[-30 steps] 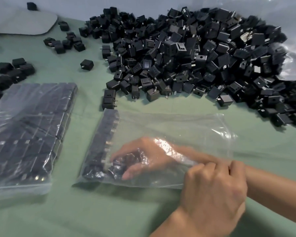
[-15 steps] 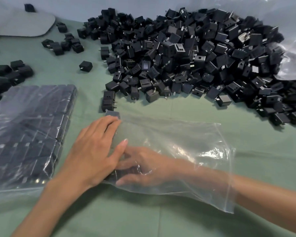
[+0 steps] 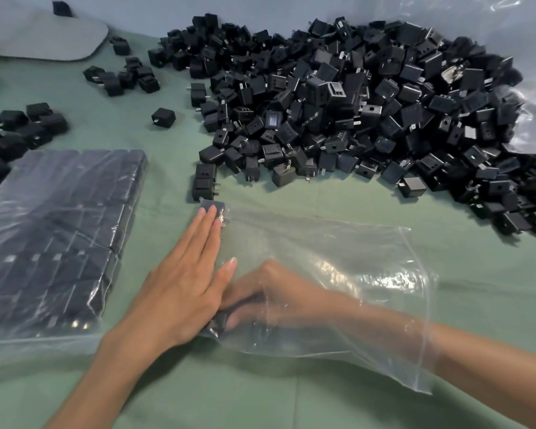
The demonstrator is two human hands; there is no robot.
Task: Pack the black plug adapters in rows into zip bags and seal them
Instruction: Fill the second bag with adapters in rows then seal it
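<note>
Flat, open left hand point(image 3: 183, 283) steadied the clear plastic zip bag point(image 3: 338, 243), likely so the right hand point(image 3: 279, 295) inside, grip unclear, could align black plastic plug adapters point(image 3: 212, 207).

Our left hand point(image 3: 183, 289) lies flat, palm down, fingers straight and together pointing away, thumb spread toward the right. Our right hand point(image 3: 279, 298) reaches in from the right, fingers curled under, knuckles up, fingertips just beside the left palm's edge. Both forearms are bare.
</note>
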